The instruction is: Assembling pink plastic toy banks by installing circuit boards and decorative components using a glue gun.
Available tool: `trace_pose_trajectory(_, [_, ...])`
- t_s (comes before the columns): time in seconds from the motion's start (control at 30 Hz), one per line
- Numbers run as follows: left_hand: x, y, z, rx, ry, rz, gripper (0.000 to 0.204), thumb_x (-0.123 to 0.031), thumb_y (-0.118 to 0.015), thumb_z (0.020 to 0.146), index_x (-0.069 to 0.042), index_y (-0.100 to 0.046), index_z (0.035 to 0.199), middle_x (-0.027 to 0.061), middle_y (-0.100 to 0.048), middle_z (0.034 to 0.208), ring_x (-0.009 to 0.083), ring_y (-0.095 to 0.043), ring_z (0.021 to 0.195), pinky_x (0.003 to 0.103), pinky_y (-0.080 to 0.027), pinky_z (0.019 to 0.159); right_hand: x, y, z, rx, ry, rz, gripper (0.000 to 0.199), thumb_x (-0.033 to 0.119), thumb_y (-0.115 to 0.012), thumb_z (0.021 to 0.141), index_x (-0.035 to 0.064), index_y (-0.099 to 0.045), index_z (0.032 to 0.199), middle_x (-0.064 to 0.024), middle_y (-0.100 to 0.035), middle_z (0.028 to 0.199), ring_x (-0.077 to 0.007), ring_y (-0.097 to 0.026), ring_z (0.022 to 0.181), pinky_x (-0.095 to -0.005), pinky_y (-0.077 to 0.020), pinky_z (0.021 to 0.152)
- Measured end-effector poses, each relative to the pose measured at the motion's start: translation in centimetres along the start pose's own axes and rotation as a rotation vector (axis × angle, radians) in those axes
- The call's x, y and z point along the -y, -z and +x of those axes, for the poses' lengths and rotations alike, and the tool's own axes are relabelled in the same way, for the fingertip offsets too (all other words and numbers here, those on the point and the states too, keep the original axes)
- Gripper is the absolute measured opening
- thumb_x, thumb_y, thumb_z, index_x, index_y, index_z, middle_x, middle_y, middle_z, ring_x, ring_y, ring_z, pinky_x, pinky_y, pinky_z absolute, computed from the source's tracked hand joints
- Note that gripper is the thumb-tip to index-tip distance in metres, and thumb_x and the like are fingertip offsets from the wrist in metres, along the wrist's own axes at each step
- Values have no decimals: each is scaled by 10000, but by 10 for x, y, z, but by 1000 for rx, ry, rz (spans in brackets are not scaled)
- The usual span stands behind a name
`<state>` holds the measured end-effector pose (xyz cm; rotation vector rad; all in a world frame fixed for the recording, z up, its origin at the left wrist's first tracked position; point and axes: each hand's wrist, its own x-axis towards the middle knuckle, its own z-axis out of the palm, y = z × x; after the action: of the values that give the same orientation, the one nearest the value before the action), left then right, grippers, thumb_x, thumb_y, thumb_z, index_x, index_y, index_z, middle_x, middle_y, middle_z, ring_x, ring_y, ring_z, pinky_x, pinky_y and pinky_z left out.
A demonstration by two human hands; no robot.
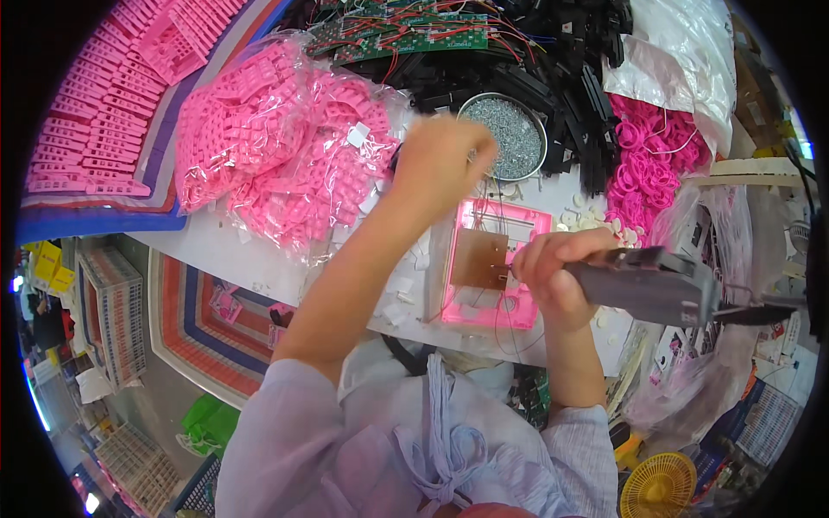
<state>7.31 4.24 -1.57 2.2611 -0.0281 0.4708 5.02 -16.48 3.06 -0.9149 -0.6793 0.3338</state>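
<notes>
Right now your right hand (553, 268) is wrapped tight around a dark grey power screwdriver (643, 285), its tip pointing left at the brown circuit board (477, 259) that sits in the pink plastic housing (496, 263). Your left hand (440, 164) is up over the round metal dish of small screws (505, 134), fingers bunched; whether it has pinched one you cannot tell from here.

Judging by its bulk, the screwdriver is the heavy item, rigid and easy to grip along its body. The housing looks light and stiff and would likely slide on the tabletop (259, 250), so hold it by an edge. Treat the thin board and its fine red wires as fragile, and keep your fingers to the board's rim. The screws are tiny and slippery.

Around you the white tabletop is crowded: clear bags of pink parts (276, 138) to the left, green boards with red wiring (406, 34) and black parts (553, 78) behind, pink rings (648, 164) to the right. A yellow fan (658, 485) sits low right.
</notes>
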Motion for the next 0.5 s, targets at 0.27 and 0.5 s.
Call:
trace_pose_trajectory(0.27, [7, -42, 30, -29, 43, 548, 110, -242, -707, 782, -167, -786, 764, 19, -688, 887, 240, -576, 977, 467, -346, 892, -7, -1, -26, 69, -58, 1, 265, 22, -634, 914, 58, -452, 1104, -67, -537, 732, -162, -500, 613, -384, -498, 630])
trace_pose_trajectory(0.5, [10, -48, 30, -134, 29, 557, 141, -247, -671, 808, -181, -789, 770, -3, -701, 858, 223, -595, 895, 457, -346, 864, -15, -17, -24, 61, -85, -78, 245, 90, -668, 922, 74, -450, 1032, -40, -496, 651, -153, -471, 541, -341, -438, 509])
